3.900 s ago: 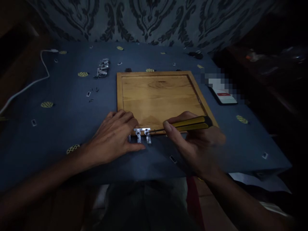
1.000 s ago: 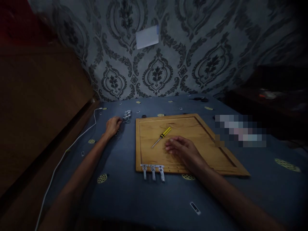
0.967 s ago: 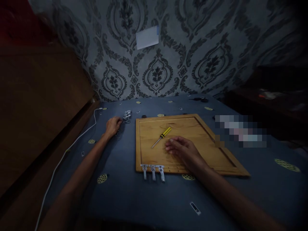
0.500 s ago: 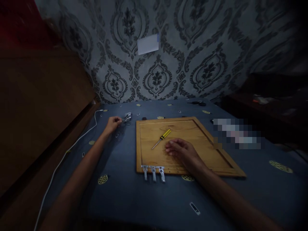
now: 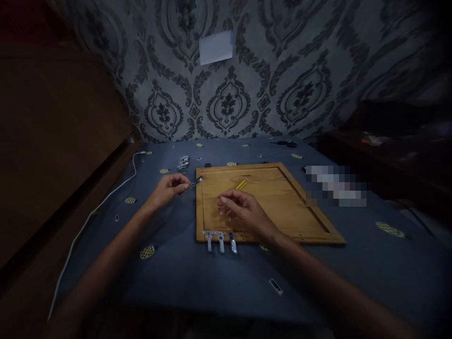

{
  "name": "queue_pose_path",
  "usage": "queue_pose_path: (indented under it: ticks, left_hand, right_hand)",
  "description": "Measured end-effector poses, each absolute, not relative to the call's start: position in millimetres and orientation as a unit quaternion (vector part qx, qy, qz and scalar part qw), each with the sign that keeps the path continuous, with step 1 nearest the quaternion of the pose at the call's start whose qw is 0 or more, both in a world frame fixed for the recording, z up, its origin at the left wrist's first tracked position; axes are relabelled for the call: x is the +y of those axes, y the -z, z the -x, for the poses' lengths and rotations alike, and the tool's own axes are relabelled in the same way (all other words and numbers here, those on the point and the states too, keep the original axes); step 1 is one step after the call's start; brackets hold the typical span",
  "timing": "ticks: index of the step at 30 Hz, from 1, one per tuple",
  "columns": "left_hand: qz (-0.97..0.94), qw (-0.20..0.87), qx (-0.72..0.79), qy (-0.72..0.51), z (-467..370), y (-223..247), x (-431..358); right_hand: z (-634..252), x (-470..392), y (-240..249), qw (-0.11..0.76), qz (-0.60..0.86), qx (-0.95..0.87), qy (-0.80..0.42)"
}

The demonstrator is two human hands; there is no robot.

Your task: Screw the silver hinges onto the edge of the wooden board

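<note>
Between the fingertips of my left hand (image 5: 170, 189) is a small metal hinge (image 5: 198, 179), at the left edge of the wooden panel (image 5: 261, 200). Over the panel, my right hand (image 5: 243, 209) has its fingers curled and pinched; what they hold, if anything, is too small to name. A yellow screwdriver (image 5: 241, 185) lies on the panel, partly hidden behind that hand. Three metal hinges (image 5: 221, 241) sit in a row on the panel's near left edge, their arms sticking out over it. A pile of similar hinges (image 5: 183, 163) rests on the cloth beyond my left hand.
A blue patterned cloth (image 5: 169, 282) covers the table. A white cable (image 5: 99, 207) runs down the left side, beside a brown wooden surface (image 5: 60, 132). Dark scissors (image 5: 286, 143) lie at the back, and a blurred-out item (image 5: 335, 186) lies right of the panel.
My left hand has moved right and nearer from the hinge pile, with one hinge in its fingers. My right hand has shifted left over the panel, now covering the screwdriver's shaft. The view has tilted slightly.
</note>
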State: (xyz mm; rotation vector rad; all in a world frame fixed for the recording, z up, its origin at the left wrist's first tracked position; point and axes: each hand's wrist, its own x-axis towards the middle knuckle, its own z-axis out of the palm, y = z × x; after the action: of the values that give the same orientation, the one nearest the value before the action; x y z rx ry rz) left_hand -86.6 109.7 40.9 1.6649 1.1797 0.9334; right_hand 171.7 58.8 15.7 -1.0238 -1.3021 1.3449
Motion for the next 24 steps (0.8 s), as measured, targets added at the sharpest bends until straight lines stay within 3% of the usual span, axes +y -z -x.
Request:
queue_pose_path:
  ticks: [15, 24]
  left_hand:
    - [-0.755, 0.408, 0.419, -0.298, 65.6, -55.2, 63.8]
    - [-0.801, 0.172, 0.549, -0.163, 62.4, -12.1, 78.0]
  right_hand:
    - [-159.0, 47.9, -50.2, 0.43, 0.338, -0.664, -0.51]
    - [-207.5, 21.1, -60.9, 0.478, 0.428, -0.655, -0.4]
